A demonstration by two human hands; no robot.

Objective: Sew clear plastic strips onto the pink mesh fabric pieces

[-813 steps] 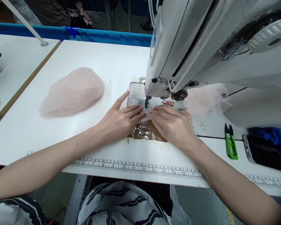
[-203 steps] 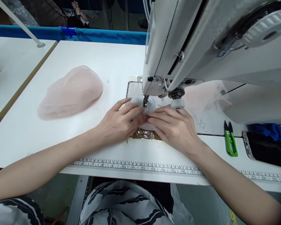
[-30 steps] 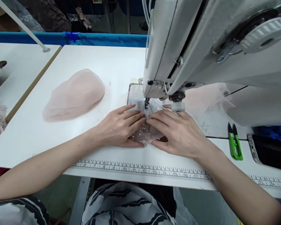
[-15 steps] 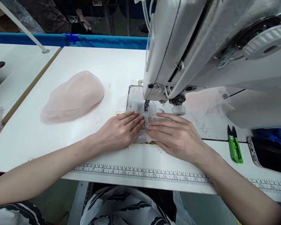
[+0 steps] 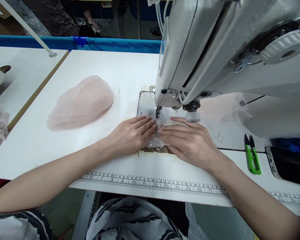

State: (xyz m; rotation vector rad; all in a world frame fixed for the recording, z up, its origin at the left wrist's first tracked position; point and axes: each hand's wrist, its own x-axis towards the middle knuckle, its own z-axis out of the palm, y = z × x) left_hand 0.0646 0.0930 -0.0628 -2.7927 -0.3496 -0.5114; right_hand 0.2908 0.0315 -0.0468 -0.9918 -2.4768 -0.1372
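Observation:
A small piece of sheer pale fabric lies under the presser foot of a sewing machine. My left hand rests flat on its left side, fingers stretched out and pointing toward the foot. From the right, my right hand presses on the fabric with its fingers extended and slightly apart. Both sets of fingertips are close to the needle area, on the metal plate. Much of the fabric is hidden beneath the hands.
A stack of sheer pink pieces lies on the table to the left. More pink fabric is behind the machine head. Green thread snips and a phone lie at right. A printed ruler runs along the front edge.
The fabric and both hands have moved slightly away from me, toward the presser foot, uncovering more brown surface at the near edge. The whole view has shifted a little.

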